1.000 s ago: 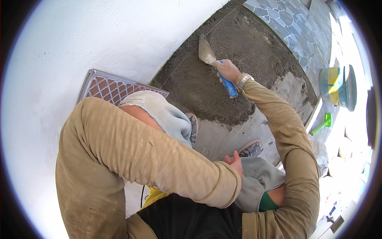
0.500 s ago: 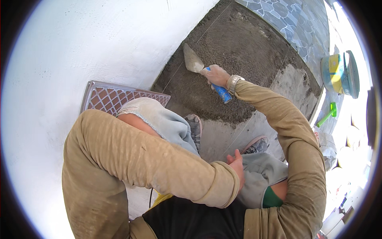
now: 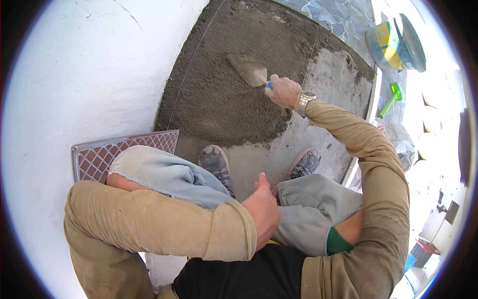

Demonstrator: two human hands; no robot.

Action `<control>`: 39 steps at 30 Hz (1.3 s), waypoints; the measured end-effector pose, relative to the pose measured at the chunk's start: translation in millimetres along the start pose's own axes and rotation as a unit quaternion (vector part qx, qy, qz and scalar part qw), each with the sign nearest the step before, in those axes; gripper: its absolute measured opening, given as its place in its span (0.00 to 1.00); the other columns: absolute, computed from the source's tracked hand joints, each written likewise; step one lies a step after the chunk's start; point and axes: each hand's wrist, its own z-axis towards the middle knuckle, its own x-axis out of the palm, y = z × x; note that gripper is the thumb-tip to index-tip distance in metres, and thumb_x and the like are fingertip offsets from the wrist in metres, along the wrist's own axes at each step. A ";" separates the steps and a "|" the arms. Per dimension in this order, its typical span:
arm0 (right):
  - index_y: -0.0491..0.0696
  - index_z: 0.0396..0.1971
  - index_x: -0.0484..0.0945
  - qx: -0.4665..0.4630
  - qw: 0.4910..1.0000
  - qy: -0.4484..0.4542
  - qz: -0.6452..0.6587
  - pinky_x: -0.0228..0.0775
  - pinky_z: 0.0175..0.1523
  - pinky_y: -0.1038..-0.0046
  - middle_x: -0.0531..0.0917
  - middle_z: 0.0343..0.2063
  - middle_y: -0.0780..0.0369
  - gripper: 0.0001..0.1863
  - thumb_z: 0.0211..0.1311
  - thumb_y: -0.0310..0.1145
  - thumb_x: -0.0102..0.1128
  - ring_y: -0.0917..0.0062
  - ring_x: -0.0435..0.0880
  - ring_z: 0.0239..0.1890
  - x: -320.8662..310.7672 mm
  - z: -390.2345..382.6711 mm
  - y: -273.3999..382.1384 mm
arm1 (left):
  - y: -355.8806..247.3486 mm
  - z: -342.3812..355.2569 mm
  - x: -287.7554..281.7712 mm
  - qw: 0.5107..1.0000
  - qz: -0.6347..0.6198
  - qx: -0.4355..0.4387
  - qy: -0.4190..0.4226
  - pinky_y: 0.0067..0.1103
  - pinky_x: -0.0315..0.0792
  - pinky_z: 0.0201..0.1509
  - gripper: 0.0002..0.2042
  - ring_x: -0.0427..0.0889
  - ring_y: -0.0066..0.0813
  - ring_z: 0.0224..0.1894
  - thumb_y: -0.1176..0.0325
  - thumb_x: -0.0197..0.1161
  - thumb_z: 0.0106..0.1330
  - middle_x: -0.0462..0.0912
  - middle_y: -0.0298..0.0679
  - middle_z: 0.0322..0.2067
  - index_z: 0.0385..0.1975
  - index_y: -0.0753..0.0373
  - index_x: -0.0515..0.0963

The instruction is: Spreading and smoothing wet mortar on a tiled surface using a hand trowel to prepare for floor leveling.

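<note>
My right hand [image 3: 283, 92] grips the blue handle of a pointed trowel, whose steel blade [image 3: 246, 69] lies flat on grey, damp mortar [image 3: 199, 109] spread beside the white wall. My left hand [image 3: 261, 212] hangs between my bent knees with fingers extended and nothing visible in it. Two thin lines run across the mortar, which borders paler bare concrete [image 3: 338, 84] on the right. My two shoes [image 3: 216, 167] stand on the concrete at the near edge of the mortar.
A white wall [image 3: 84, 65] rises on the left, with a patterned tile [image 3: 124, 144] leaning at its foot. Grey stone-patterned tiles [image 3: 343, 15] border the far side. At right are a bucket [image 3: 388, 42], a green mallet [image 3: 391, 99] and a plastic bag [image 3: 398, 144].
The trowel has shifted right, its blade now turned more sideways on the mortar. My left hand has moved left and its fingers show more. The view has turned, sliding the surroundings leftward.
</note>
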 end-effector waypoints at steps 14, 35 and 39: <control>0.45 0.43 0.81 -0.041 0.988 0.117 0.092 0.79 0.45 0.52 0.86 0.33 0.45 0.21 0.67 0.49 0.58 0.51 0.87 0.43 15.3 -32.1 -69.3 | 14.8 13.1 7.6 0.998 -0.031 -0.024 -0.054 0.51 0.67 0.67 0.14 0.85 0.46 0.45 0.67 0.60 0.63 0.85 0.50 0.37 0.41 0.68 0.85; 0.44 0.45 0.73 0.430 0.856 -0.266 0.104 0.76 0.48 0.47 0.86 0.37 0.41 0.21 0.66 0.47 0.63 0.42 0.85 0.43 120.6 -261.4 -220.9 | 48.4 33.3 -9.1 0.998 0.024 0.001 -0.054 0.49 0.68 0.66 0.12 0.84 0.46 0.45 0.66 0.61 0.62 0.84 0.49 0.36 0.39 0.67 0.85; 0.44 0.46 0.73 0.400 0.902 -0.152 0.058 0.75 0.47 0.46 0.86 0.37 0.41 0.21 0.66 0.46 0.63 0.42 0.85 0.42 120.3 -267.3 -233.0 | 44.1 34.1 -16.7 0.997 -0.012 -0.009 -0.074 0.49 0.68 0.66 0.13 0.84 0.46 0.45 0.67 0.61 0.62 0.84 0.48 0.37 0.40 0.67 0.85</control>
